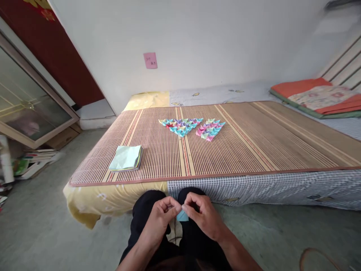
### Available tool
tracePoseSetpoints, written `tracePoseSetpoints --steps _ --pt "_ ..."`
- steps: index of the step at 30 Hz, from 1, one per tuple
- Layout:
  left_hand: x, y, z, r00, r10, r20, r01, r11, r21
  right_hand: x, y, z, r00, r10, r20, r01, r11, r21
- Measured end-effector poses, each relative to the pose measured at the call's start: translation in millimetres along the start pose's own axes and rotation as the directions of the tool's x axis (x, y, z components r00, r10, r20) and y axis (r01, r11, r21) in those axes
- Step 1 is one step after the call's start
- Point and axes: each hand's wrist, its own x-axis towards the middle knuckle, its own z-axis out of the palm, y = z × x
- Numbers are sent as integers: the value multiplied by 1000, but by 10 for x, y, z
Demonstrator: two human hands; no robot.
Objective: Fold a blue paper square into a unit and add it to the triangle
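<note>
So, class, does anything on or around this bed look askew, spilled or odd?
Nothing looks spilled. The stack of square paper on the slatted mat is slightly askew: its edges don't line up and its top sheet looks creased. On the floor at left, assorted items lie jumbled, too unclear to name.

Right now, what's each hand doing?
Left hand: closed, pinching the blue paper near its top.
Right hand: closed, pinching the same piece beside it.

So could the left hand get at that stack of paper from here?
Probably yes: the stack of paper lies near the front edge of the mat, on the side of the left hand, and nothing seems in the way, though it pinches the blue paper.
</note>
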Motion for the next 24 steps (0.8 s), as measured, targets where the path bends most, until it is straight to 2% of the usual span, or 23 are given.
tracePoseSetpoints --steps 4,8,14,20,24 --pt "42 24 -16 1000 28 -2 -28 997 66 27 14 27 998 8 -65 -7 1000 20" --pt "45 59 -2 999 39 14 -40 991 124 47 -1 48 994 -40 -102 41 999 6" --pt "50 48 -31 986 149 -72 -130 966 222 81 -26 101 995 -66 -79 70 996 53" --pt "59 53 -37 993 118 -1 -114 961 254 72 28 150 985 -109 -131 103 993 -56" --pt "47 18 -57 981 186 -61 -160 941 299 78 14 154 991 -89 -104 88 996 -18"
